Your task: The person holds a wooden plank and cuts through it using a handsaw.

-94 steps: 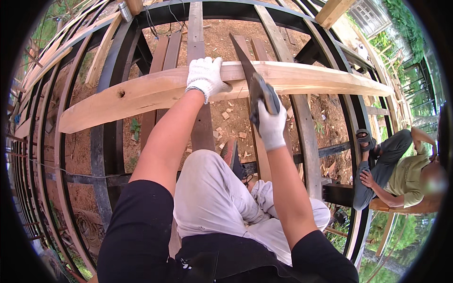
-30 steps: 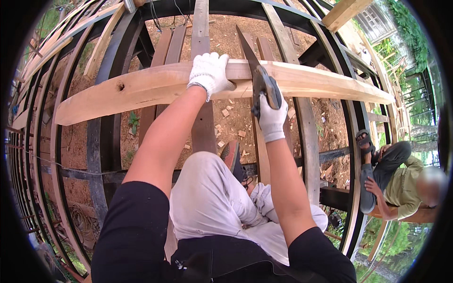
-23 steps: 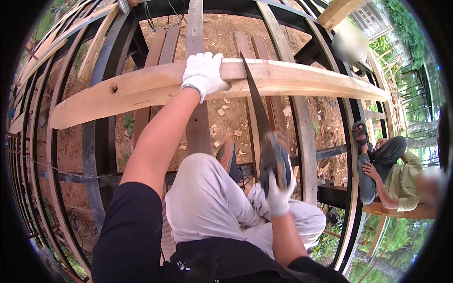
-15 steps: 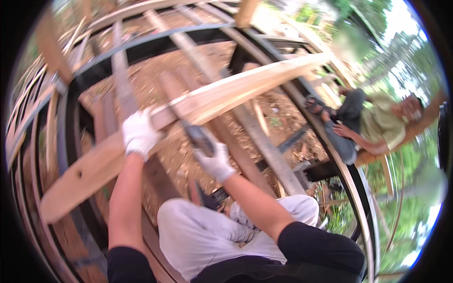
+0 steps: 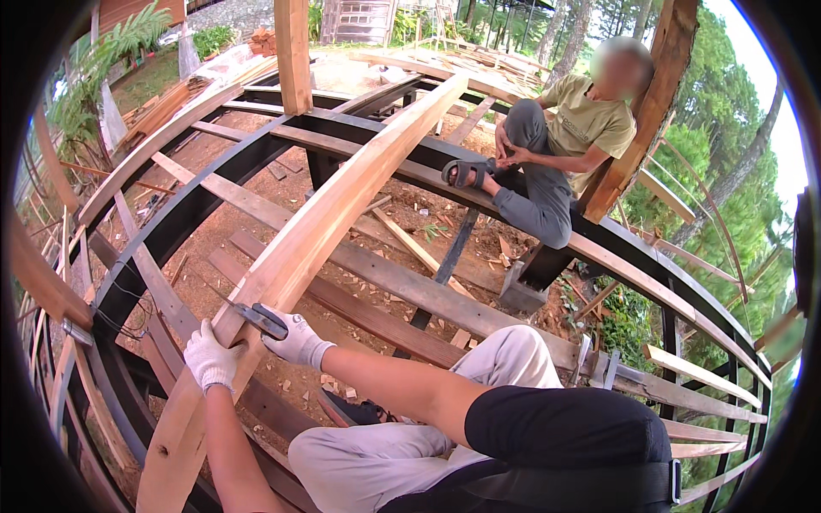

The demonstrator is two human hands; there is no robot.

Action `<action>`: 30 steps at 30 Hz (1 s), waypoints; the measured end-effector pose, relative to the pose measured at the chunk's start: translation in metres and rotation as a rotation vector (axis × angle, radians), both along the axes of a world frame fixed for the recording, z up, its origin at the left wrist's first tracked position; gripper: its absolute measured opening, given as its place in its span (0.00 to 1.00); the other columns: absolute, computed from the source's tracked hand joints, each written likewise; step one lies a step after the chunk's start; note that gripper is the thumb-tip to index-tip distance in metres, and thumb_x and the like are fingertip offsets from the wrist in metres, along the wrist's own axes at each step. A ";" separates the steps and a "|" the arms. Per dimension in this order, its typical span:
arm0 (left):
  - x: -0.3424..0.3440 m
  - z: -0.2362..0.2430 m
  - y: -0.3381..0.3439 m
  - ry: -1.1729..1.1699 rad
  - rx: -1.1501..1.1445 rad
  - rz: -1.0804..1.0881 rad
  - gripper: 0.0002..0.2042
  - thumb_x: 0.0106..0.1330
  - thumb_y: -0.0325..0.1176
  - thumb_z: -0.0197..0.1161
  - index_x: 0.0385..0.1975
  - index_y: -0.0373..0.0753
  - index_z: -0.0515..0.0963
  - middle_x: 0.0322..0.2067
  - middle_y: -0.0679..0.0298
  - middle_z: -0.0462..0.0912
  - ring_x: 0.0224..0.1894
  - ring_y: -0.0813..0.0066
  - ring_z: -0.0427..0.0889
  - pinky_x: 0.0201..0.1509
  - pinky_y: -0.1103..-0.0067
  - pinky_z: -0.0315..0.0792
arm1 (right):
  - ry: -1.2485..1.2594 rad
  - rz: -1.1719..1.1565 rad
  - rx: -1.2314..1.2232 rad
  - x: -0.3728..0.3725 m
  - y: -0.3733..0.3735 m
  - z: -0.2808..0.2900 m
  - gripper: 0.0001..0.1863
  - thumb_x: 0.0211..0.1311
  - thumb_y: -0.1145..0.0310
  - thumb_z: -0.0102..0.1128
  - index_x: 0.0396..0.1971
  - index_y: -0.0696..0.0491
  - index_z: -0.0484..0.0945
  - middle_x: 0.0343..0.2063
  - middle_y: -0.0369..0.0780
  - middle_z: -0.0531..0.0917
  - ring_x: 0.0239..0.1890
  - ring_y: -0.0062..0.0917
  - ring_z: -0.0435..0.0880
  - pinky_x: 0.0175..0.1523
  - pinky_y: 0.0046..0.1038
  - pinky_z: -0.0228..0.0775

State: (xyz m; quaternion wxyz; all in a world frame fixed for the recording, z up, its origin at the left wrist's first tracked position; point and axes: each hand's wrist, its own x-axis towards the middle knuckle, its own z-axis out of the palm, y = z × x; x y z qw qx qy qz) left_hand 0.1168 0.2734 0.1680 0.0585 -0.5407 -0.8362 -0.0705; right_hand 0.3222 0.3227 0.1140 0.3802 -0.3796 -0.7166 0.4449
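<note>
A long, pale timber beam (image 5: 342, 197) runs from the lower left up to the far middle, with a dark knot near its near end. My left hand (image 5: 211, 355), in a white knit glove, is closed on the beam's left edge. Just right of it, my right hand (image 5: 295, 339), gloved the same way, grips the dark grey handle of a handsaw (image 5: 263, 320). The saw's thin blade lies across the top of the beam, pointing up and left. Part of the blade is too thin to make out.
Black metal joists (image 5: 137, 265) and wooden slats (image 5: 385, 269) form an open frame over earth strewn with offcuts. A co-worker (image 5: 590, 120) sits on the frame at the right against a wooden post (image 5: 654, 120). Another post (image 5: 292, 60) stands at the back.
The head view has turned, so the beam now points more steeply away and more background shows. The saw is still in my right hand, now nearer my left hand, which still grips the beam.
</note>
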 end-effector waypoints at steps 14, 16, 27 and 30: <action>0.003 0.004 0.001 -0.017 -0.023 0.017 0.51 0.48 0.58 0.89 0.73 0.42 0.74 0.58 0.50 0.84 0.62 0.49 0.83 0.70 0.61 0.76 | 0.154 0.022 0.024 0.003 -0.005 -0.018 0.38 0.70 0.65 0.70 0.78 0.55 0.70 0.55 0.51 0.91 0.55 0.38 0.93 0.64 0.35 0.82; 0.001 0.003 0.002 -0.011 -0.019 0.012 0.51 0.48 0.57 0.89 0.72 0.42 0.74 0.58 0.50 0.84 0.62 0.49 0.83 0.69 0.60 0.77 | 0.149 0.025 0.023 0.001 -0.004 -0.018 0.38 0.70 0.65 0.70 0.78 0.55 0.70 0.55 0.51 0.91 0.56 0.38 0.93 0.64 0.35 0.82; 0.002 0.000 0.006 0.009 -0.009 -0.003 0.50 0.49 0.56 0.89 0.72 0.42 0.74 0.57 0.51 0.84 0.61 0.49 0.83 0.68 0.60 0.77 | 0.109 0.011 0.034 0.005 -0.003 -0.019 0.38 0.70 0.64 0.70 0.79 0.54 0.70 0.55 0.52 0.91 0.57 0.40 0.93 0.64 0.35 0.82; 0.010 0.003 0.000 0.010 -0.011 0.001 0.51 0.48 0.57 0.89 0.72 0.42 0.74 0.57 0.51 0.85 0.60 0.50 0.84 0.68 0.60 0.77 | 0.124 0.003 0.066 0.009 -0.007 -0.021 0.39 0.70 0.64 0.70 0.79 0.54 0.69 0.55 0.51 0.91 0.56 0.41 0.92 0.64 0.35 0.82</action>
